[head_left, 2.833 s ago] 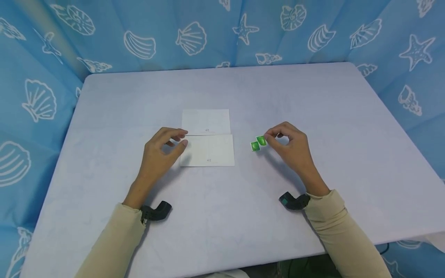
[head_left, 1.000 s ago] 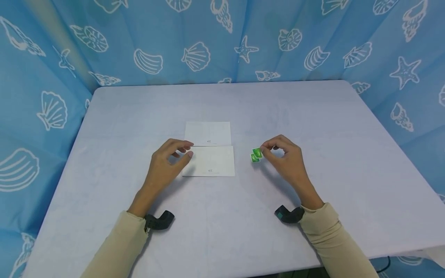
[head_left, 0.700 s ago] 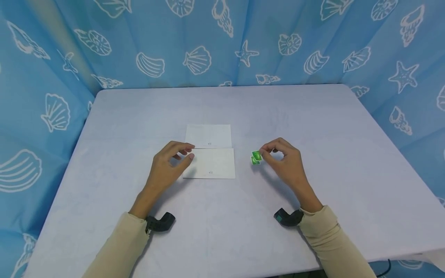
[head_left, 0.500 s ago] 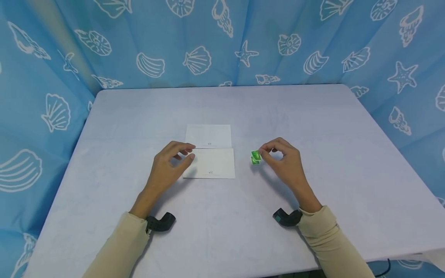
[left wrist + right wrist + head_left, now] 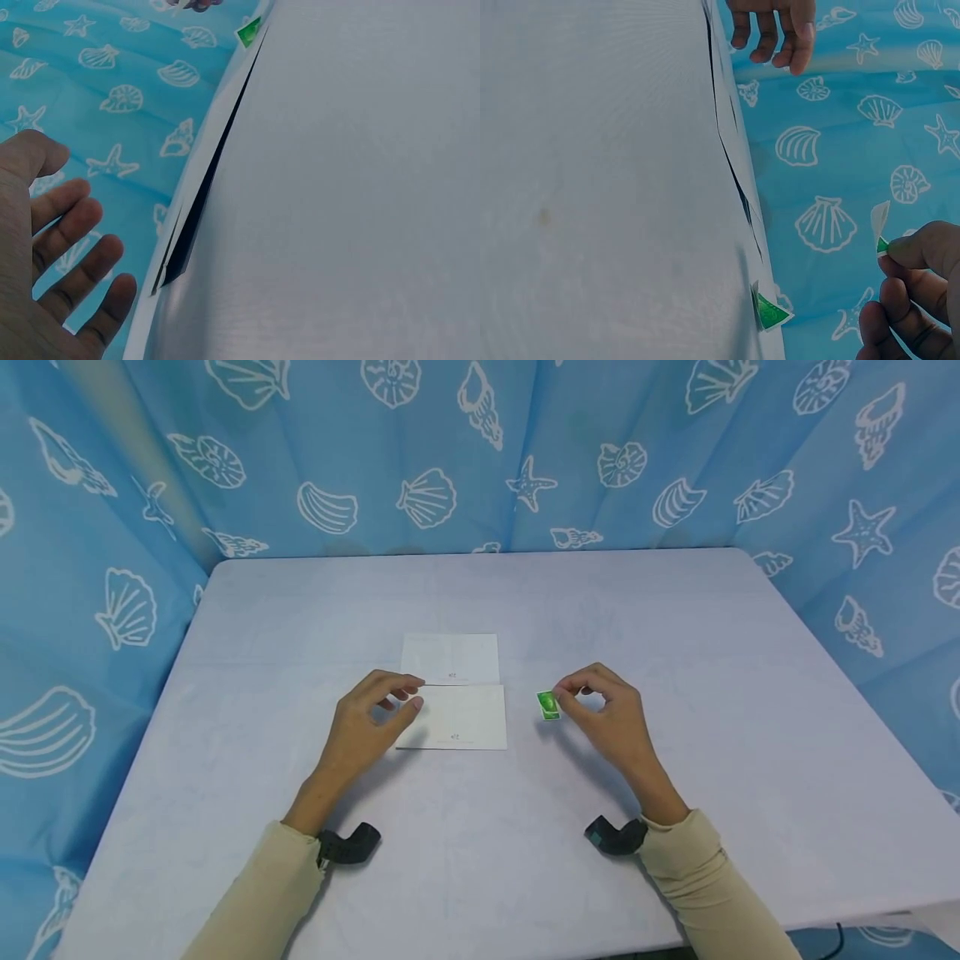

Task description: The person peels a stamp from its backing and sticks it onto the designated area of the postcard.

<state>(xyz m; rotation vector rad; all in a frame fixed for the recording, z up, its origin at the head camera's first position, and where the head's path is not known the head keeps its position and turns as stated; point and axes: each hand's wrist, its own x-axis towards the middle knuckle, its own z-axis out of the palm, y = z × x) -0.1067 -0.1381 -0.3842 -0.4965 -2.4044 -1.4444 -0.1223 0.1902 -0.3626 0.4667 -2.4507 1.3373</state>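
Observation:
My right hand pinches a small green stamp with a white border between thumb and index finger. In the right wrist view, that stamp is apart from the table, partly hidden by the fingertips. A second green stamp lies on the table, one edge raised; in the head view the held one mostly covers it. Nothing is in my left hand, whose loosely bent fingers hover over the left edge of a nearer white envelope-like paper. A similar farther paper lies directly behind it.
A white cloth covers the table. Blue curtains with white shell prints stand behind and along the sides. Each wrist carries a black camera mount. A black cable hangs beyond the near right table edge.
The head view has tilted upward. My right hand, still pinching its stamp, has moved slightly left, so the stamp now overlaps the lying one in view. My left hand stays beside the papers.

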